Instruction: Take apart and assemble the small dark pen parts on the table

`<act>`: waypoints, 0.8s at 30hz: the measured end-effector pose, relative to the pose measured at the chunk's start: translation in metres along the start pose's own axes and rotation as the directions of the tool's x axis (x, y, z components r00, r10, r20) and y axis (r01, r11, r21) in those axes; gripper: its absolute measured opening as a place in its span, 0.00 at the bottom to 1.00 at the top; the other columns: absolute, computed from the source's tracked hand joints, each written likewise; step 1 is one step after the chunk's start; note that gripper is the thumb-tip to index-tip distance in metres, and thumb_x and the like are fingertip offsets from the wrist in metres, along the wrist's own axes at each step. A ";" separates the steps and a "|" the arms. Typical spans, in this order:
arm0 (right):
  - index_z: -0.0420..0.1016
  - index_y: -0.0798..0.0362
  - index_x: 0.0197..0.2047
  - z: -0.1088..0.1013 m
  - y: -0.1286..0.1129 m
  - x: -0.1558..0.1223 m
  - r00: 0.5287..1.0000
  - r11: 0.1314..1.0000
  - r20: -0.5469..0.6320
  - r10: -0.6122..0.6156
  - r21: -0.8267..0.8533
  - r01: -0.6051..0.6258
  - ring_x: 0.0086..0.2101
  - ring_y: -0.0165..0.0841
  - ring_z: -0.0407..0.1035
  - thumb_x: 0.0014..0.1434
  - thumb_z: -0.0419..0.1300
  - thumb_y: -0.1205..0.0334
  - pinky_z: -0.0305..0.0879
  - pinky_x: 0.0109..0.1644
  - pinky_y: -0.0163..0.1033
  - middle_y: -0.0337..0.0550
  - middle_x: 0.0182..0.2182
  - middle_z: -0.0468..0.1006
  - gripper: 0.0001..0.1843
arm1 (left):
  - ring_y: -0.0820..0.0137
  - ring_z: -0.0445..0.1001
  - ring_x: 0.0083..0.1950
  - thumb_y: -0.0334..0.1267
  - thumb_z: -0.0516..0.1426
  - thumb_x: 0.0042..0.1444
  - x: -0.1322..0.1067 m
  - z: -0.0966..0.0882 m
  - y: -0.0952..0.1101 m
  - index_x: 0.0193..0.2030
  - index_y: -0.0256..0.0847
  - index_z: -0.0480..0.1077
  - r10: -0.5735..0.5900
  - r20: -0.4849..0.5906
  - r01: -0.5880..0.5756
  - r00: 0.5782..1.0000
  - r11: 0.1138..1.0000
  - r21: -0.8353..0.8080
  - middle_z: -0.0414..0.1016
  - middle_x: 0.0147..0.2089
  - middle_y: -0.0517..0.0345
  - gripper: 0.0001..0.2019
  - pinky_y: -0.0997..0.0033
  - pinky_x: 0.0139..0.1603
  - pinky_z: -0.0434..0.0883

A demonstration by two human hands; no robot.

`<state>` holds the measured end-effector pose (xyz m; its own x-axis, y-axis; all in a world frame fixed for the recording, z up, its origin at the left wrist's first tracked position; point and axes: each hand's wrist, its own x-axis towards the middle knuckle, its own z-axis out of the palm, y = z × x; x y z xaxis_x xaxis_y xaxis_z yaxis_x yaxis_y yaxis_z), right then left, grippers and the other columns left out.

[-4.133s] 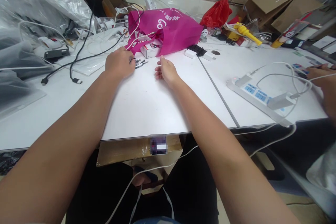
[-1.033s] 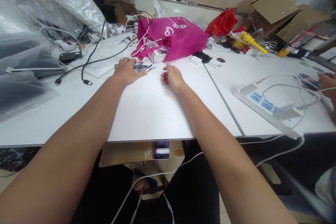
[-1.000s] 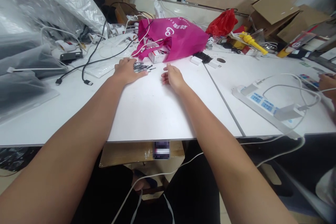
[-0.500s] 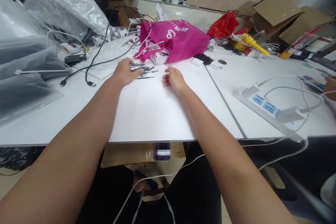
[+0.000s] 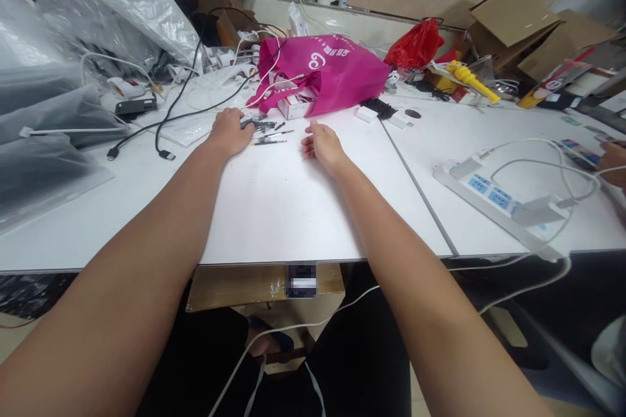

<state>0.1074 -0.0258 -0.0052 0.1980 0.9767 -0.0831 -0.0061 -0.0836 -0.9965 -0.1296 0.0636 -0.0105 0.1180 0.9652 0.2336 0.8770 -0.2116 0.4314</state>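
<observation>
tabletop (image 5: 274, 208): white.
pink bag (image 5: 342, 75): lying on far side.
left hand (image 5: 229, 132): curled over thin dark pieces (image 5: 270, 134); grip hidden, cannot tell.
right hand (image 5: 325, 146): loosely open, empty.
thin dark pieces: at left fingertips, before bag; probably best pinched singly, low.

both arms are bare all the way from the lower corners of the frame up to the left hand (image 5: 229, 132) and the right hand (image 5: 325, 145). at bottom centre the lap is in black clothing (image 5: 352, 358), with a sliver of blue cloth (image 5: 288, 411) at the bottom edge. a thin white cable (image 5: 337, 305) crosses the black, and a foot (image 5: 257, 341) under a dark strap shows beside it.
</observation>
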 end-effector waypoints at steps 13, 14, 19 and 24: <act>0.70 0.47 0.40 -0.003 0.008 0.004 0.986 0.971 -0.028 -0.166 -0.180 0.158 0.29 0.30 0.70 0.78 0.55 0.52 0.71 0.35 0.35 0.37 0.33 0.76 0.13 | 0.50 0.68 0.76 0.55 0.52 0.72 -0.005 0.001 0.008 0.61 0.46 0.76 0.090 -0.142 -0.110 0.986 0.984 -0.139 0.76 0.70 0.44 0.22 0.46 0.80 0.63; 0.71 0.48 0.40 -0.004 0.009 0.004 0.974 0.943 -0.038 -0.225 -0.261 0.208 0.31 0.31 0.72 0.77 0.56 0.55 0.73 0.39 0.36 0.38 0.34 0.77 0.11 | 0.52 0.69 0.75 0.58 0.52 0.73 -0.005 0.001 0.009 0.61 0.45 0.76 0.096 -0.154 -0.122 0.983 0.979 -0.165 0.77 0.70 0.45 0.23 0.47 0.79 0.64; 0.79 0.52 0.47 -0.003 0.016 0.016 0.870 0.714 0.000 -0.493 -0.572 0.404 0.51 0.40 0.76 0.72 0.56 0.68 0.69 0.67 0.47 0.52 0.48 0.83 0.10 | 0.55 0.77 0.67 0.59 0.51 0.74 -0.004 0.006 0.011 0.57 0.48 0.75 0.078 -0.281 -0.165 0.956 0.940 -0.299 0.82 0.63 0.47 0.21 0.50 0.71 0.72; 0.83 0.53 0.58 0.016 0.017 0.051 0.813 0.572 0.186 -0.552 -0.626 0.531 0.65 0.44 0.72 0.73 0.57 0.68 0.59 0.78 0.50 0.56 0.62 0.81 0.17 | 0.52 0.80 0.63 0.60 0.53 0.74 0.001 0.011 0.010 0.54 0.49 0.74 -0.007 -0.404 -0.161 0.915 0.911 -0.380 0.82 0.53 0.48 0.19 0.50 0.69 0.73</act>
<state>0.1013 0.0254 -0.0268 -0.0176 0.8767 0.4807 0.7149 0.3471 -0.6070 -0.1161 0.0639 -0.0154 -0.0868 0.8220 0.5628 0.6026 -0.4066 0.6867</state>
